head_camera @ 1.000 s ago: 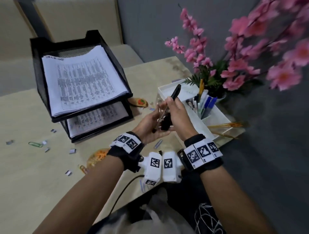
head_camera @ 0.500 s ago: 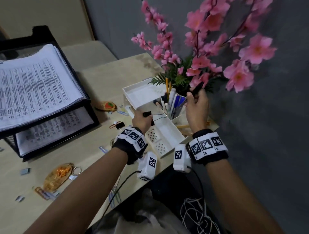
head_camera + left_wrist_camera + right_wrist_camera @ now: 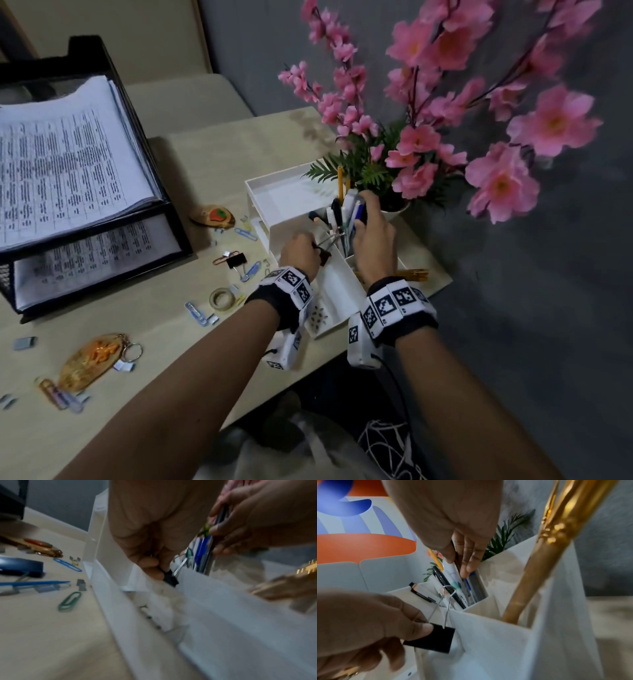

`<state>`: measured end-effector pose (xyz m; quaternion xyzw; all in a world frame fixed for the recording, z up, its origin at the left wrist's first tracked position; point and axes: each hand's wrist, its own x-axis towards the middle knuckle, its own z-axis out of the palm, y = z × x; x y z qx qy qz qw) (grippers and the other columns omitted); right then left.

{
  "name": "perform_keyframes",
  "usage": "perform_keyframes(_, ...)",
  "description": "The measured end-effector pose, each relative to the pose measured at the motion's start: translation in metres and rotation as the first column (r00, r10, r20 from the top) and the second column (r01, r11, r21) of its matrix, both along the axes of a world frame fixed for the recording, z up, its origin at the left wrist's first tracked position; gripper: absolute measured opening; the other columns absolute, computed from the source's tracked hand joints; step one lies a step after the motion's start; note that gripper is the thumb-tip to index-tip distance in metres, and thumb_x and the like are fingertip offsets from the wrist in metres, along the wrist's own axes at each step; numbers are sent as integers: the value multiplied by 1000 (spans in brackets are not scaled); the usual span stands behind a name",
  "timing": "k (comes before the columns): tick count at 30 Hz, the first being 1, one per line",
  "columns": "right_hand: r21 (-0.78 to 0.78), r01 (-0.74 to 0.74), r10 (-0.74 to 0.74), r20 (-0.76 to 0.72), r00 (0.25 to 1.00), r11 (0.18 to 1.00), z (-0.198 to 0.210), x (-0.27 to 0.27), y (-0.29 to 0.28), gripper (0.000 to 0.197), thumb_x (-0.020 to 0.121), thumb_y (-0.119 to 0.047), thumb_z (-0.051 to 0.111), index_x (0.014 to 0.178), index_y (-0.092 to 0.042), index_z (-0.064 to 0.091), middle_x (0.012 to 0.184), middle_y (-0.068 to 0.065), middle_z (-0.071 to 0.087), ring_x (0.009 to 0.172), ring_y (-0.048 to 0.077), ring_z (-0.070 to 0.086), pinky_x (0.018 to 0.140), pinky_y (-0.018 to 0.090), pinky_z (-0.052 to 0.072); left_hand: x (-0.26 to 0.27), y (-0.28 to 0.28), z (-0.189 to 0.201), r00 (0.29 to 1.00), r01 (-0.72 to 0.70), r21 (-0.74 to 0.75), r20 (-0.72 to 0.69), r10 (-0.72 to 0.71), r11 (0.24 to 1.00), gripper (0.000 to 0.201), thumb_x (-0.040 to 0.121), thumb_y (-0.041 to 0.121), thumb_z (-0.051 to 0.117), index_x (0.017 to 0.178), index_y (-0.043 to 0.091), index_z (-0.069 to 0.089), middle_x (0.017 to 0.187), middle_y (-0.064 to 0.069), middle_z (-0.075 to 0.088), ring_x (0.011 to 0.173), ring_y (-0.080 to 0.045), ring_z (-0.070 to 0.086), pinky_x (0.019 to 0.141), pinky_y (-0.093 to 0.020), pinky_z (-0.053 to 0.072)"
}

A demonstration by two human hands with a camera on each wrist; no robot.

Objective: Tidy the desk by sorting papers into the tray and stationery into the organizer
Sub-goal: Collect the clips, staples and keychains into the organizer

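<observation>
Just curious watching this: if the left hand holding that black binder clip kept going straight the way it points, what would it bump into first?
Probably the white plastic organizer: the left hand holds the black binder clip against its inner divider wall, though depth is unclear.

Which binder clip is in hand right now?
The black binder clip pinched by the left hand over the white organizer; the other binder clip lies on the desk.

Head camera looks steeply down over both forearms at the beige desk (image 3: pixel 144 359). Wrist cameras sit low and close, facing forward along the fingers. All views share the white plastic compartmented organizer (image 3: pixel 337 291) (image 3: pixel 109 555) (image 3: pixel 496 635).
</observation>
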<state>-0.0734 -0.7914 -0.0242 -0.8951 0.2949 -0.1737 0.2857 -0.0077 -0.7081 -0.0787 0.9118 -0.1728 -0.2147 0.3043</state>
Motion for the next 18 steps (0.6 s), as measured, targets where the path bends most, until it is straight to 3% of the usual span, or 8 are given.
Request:
perform_keyframes(4,-39,-37,33,-82,996,999,-16,-1,-4,55,91,2,44,140,-21,35,117,17,59,105,35,59,84,43,50,-4,7,-4,945,151,336,226,-235,930,28,98,18,39,118,8,56,122,-16,59,107,-35,60,78,-39,46)
perform_keyframes(6,-54,-51,43,-140,989,997,-18,-1,-6,62,91,0,41,145,-25,25,118,17,56,105,34,56,81,41,48,-9,7,-7,899,231,452,238,-366,861,32,99,15,34,124,6,52,137,-17,45,105,-34,63,68,-37,40)
perform_keyframes(8,-70,-71,55,-212,976,995,-16,0,-7,66,91,-1,41,147,-27,18,121,18,51,107,35,53,81,41,45,-13,8,-9,892,261,494,206,-403,829,34,98,10,33,125,1,51,147,-18,28,103,-34,63,66,-35,35)
perform_keyframes(11,-99,-55,31,-236,971,994,-8,4,-7,68,90,-1,44,147,-27,19,128,18,44,109,36,51,82,39,46,-16,11,-11,922,256,412,168,-349,874,32,97,10,34,123,-2,49,145,-18,27,104,-36,62,67,-38,37)
perform_keyframes(15,-48,-90,94,84,992,995,6,10,26,47,89,0,44,134,-14,46,122,17,50,110,32,52,87,39,46,-13,40,-5,932,230,73,269,-241,971,32,98,19,37,118,2,55,128,-14,43,98,-35,60,78,-43,50)
perform_keyframes(18,-17,-271,269,187,945,963,7,19,65,33,87,0,44,115,-5,59,111,17,62,102,29,57,85,33,43,3,80,-4,950,97,7,298,-94,995,28,95,19,41,104,2,62,113,-16,53,96,-35,59,78,-43,48)
